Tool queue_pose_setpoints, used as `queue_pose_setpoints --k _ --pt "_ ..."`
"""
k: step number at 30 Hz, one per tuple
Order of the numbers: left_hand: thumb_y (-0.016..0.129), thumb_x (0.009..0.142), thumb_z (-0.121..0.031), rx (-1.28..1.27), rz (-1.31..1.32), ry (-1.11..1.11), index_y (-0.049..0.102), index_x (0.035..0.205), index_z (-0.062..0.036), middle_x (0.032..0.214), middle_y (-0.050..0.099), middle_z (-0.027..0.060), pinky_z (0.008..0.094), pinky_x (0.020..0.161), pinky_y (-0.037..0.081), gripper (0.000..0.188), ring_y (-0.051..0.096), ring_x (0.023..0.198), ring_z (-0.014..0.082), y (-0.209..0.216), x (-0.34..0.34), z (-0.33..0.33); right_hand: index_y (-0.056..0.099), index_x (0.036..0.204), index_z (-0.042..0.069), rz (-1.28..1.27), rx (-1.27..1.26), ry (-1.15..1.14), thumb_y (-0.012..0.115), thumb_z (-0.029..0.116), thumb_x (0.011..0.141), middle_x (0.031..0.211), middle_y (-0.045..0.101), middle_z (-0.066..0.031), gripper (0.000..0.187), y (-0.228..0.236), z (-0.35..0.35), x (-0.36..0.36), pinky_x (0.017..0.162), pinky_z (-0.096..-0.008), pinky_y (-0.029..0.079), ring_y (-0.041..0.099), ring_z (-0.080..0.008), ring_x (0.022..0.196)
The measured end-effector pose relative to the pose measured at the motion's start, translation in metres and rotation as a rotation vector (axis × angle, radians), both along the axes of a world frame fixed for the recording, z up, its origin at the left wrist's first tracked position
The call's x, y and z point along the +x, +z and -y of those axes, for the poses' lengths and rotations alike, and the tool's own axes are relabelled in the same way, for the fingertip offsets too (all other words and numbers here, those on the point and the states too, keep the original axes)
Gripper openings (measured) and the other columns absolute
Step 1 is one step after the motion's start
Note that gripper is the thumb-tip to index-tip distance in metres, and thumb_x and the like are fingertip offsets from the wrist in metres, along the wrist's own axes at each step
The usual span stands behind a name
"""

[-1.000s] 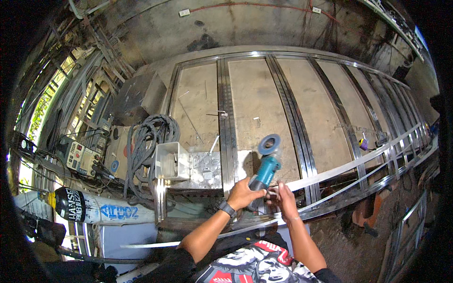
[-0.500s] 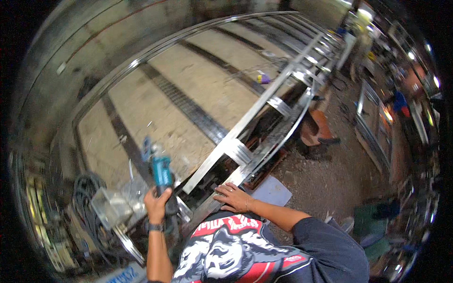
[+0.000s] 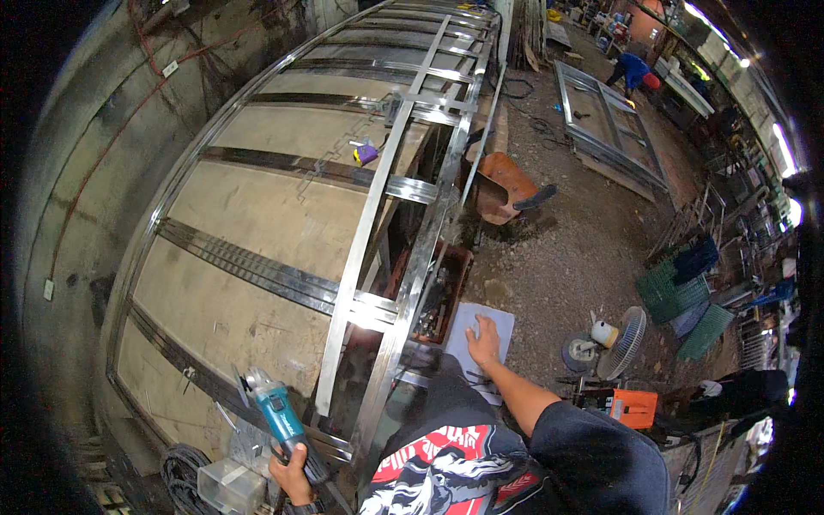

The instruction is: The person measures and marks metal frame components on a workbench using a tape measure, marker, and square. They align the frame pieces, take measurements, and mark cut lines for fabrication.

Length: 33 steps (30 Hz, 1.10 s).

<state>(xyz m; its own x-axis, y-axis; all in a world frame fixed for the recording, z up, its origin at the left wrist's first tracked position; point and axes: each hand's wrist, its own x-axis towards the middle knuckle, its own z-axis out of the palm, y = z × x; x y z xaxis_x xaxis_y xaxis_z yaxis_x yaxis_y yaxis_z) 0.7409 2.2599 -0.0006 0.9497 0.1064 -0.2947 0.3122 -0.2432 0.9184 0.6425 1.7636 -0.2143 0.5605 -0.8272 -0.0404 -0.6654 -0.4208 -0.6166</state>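
The left hand [image 3: 292, 472] grips a teal angle grinder [image 3: 273, 414], its long axis toward 11 o'clock, while the right hand [image 3: 483, 342], open, hangs at 3 o'clock.

Large flat counter [image 3: 257, 223] topped with tan board panels, running from near left to far right. Shiny steel frame [image 3: 412, 189] of long rails and short cross pieces lying along its right edge. Dark flat metal strips [image 3: 249, 266] crossing the boards. Small purple and yellow item [image 3: 366, 154] on the far part, beside a rail. Clear plastic box [image 3: 230, 482] and coiled dark cable [image 3: 182, 476] at near left corner. Right of counter, dirt and gravel floor [image 3: 558, 249]. On floor: pale flat sheet [image 3: 476, 343] near, orange-brown container [image 3: 502, 184] further off, small fan [image 3: 620, 342], green wire crates [image 3: 669, 292], second metal frame [image 3: 614, 129] lying flat far right.
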Motion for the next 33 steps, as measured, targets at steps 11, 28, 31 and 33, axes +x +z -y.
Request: queue_pose_setpoints --k 11,28,31,33 --pt "0.083 0.078 -0.050 0.247 -0.234 -0.208 0.067 0.121 0.0036 0.118 0.066 0.0183 0.0420 0.094 0.047 0.071 0.062 0.103 0.0317 0.041 -0.012 0.109 0.059 0.140 0.004 -0.085 0.430 -0.109 0.068 0.038 0.098 0.129 0.064 -0.0261 0.054 -0.050 0.100 0.036 0.108 -0.0477 0.047 0.059 -0.0423 0.127" --pt "0.087 0.083 -0.038 0.442 -0.599 0.282 0.047 0.146 0.0050 0.137 0.056 0.0195 0.0454 0.103 0.046 0.086 0.053 0.122 0.0311 0.095 -0.023 0.412 0.042 0.151 0.009 0.704 1.378 -0.283 0.066 0.046 0.100 0.145 0.045 -0.0140 0.067 -0.179 0.475 0.474 0.104 -0.0521 0.043 0.047 -0.0356 0.130" --pt "0.086 0.084 -0.037 0.481 -0.658 0.275 0.051 0.143 0.0041 0.132 0.059 0.0180 0.0449 0.100 0.048 0.080 0.056 0.118 0.0290 0.090 -0.012 0.438 0.050 0.145 0.008 0.825 1.480 -0.301 0.068 0.045 0.099 0.134 0.054 -0.0122 0.061 -0.211 0.500 0.516 0.098 -0.0495 0.047 0.053 -0.0337 0.119" --pt "0.086 0.085 -0.036 0.495 -0.701 0.257 0.053 0.140 0.0035 0.129 0.061 0.0171 0.0445 0.098 0.049 0.075 0.058 0.115 0.0276 0.088 -0.009 0.447 0.055 0.140 0.007 0.923 1.446 -0.374 0.069 0.044 0.099 0.127 0.059 -0.0109 0.057 -0.223 0.499 0.513 0.094 -0.0477 0.049 0.058 -0.0324 0.112"
